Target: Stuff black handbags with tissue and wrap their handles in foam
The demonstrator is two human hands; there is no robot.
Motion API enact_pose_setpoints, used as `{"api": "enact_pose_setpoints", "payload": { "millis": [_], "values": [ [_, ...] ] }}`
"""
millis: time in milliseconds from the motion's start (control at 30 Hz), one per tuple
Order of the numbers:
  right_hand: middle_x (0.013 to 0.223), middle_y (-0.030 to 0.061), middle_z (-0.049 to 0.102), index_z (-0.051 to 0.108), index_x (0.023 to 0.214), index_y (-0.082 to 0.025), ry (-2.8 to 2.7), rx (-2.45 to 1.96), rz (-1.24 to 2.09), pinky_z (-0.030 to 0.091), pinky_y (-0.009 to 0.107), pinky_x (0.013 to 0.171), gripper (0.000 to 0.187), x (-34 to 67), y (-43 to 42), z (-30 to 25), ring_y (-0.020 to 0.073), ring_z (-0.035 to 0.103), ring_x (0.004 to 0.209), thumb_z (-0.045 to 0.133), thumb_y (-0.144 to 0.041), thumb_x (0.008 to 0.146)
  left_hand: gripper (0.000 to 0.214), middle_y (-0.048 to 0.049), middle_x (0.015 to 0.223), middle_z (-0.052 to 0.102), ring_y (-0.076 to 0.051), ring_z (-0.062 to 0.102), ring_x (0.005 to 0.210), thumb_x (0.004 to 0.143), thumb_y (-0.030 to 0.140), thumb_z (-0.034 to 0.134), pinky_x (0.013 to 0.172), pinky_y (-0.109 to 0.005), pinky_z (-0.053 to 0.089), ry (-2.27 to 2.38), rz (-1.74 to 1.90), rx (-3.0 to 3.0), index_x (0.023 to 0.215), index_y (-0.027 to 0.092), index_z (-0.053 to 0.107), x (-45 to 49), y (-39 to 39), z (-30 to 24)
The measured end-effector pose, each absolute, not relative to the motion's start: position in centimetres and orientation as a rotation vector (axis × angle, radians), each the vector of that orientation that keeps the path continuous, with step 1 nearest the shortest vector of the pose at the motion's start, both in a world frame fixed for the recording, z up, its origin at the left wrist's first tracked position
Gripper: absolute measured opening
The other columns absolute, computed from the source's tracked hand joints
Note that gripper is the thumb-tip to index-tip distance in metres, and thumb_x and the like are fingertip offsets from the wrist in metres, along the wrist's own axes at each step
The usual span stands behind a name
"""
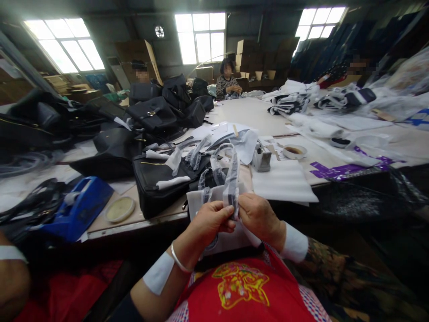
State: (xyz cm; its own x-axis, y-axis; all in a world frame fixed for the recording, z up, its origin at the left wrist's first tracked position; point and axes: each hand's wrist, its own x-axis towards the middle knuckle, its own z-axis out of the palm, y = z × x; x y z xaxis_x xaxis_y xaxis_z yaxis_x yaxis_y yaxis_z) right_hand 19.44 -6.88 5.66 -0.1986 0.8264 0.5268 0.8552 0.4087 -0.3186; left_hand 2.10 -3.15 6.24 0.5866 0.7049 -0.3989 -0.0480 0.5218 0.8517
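Observation:
My left hand (209,221) and my right hand (258,219) meet just above my lap, both pinched on a dark bag strap wrapped in clear plastic (231,176). The strap loops up from my fingers in an arch. Under my hands lies a pale wrapped bag (204,197), resting against the table's front edge. A black handbag (161,183) with white paper around its handle lies on the table just beyond, to the left.
A blue tape dispenser (78,205) and a round lid (120,209) sit at the left edge. White foam sheets (283,181), a small grey dispenser (261,158) and a dish (294,152) lie to the right. Black bags pile up at the left. Other people sit at the far end.

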Motion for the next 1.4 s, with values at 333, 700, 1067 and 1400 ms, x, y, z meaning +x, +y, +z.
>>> {"api": "enact_pose_setpoints", "payload": {
  "millis": [333,700,1067,1400],
  "values": [
    [0.084,0.0057,0.067,0.072,0.099,-0.016,-1.517,-1.404,0.827,0.047,0.031,0.071,0.028,20.5,-8.0,7.6,0.0183,0.059,0.075,0.061,-0.04,0.093,0.017,-0.0023,0.077,0.061,-0.014,0.054,0.075,0.083,0.031,0.069,0.07,-0.026,0.042,0.987,0.947,1.388,0.076,0.017,0.076,2.6,-3.8,6.3],
    [0.069,0.0002,0.057,0.064,0.072,-0.016,-1.548,-1.258,0.963,0.039,0.027,0.063,0.025,19.4,-8.3,7.2,0.0135,0.05,0.066,0.066,-0.033,0.091,0.039,0.0025,0.063,0.046,-0.01,0.041,0.059,0.081,0.051,0.073,0.055,-0.025,0.031,0.719,0.786,1.337,0.07,0.015,0.063,1.6,-4.6,6.0],
    [0.083,0.0085,0.061,0.064,0.083,-0.015,-2.234,-1.194,0.17,0.043,0.033,0.073,0.027,19.8,-8.0,6.1,0.0196,0.053,0.078,0.044,-0.019,0.101,0.036,0.008,0.054,0.038,-0.004,0.027,0.043,0.071,0.045,0.083,0.044,-0.021,0.018,0.767,0.818,0.768,0.073,0.015,0.061,2.7,-4.3,5.5],
    [0.049,-0.0094,0.035,0.063,0.069,-0.016,-0.983,-1.356,1.451,0.018,0.024,0.045,0.04,18.8,-7.7,6.7,0.0065,0.025,0.046,0.081,-0.051,0.073,0.028,-0.0029,0.071,0.052,-0.015,0.047,0.066,0.094,0.029,0.06,0.064,-0.027,0.039,0.948,1.048,1.7,0.072,0.021,0.074,2.5,-6.1,4.3]
  ]
}}
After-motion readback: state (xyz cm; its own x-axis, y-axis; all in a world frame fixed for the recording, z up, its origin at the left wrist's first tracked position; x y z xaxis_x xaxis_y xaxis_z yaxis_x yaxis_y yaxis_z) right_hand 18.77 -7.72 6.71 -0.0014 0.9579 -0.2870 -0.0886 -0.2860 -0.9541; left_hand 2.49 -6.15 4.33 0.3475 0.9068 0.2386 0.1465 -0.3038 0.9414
